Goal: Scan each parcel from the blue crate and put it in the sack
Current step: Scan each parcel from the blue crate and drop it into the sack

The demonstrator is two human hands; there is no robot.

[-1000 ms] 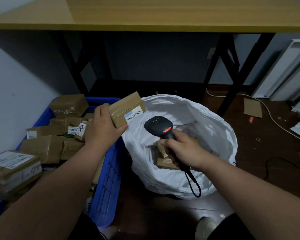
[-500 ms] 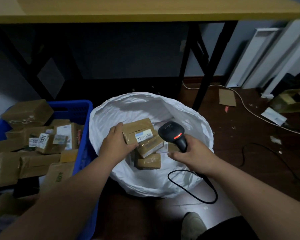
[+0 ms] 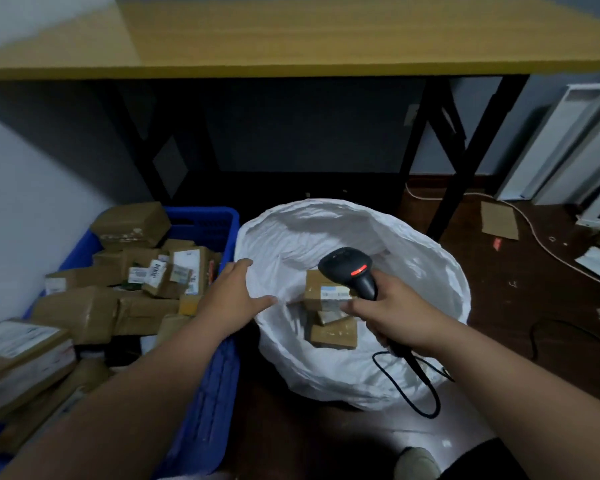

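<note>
Dark wood floor [image 3: 520,306], cluttered. Left hand [image 3: 231,301] empty, fingers spread, hovering over the gap between crate [image 3: 215,393] and sack [image 3: 343,375]. Right hand [image 3: 400,315] clamped on scanner [image 3: 352,270] handle, red light lit, cable [image 3: 420,389] looping over sack rim. Scanner head above top parcel [image 3: 321,287] inside sack, label up, stacked on two more. Crate left of sack, touching it, full of brown parcels. Bench [image 3: 326,36] behind, black legs.
</note>
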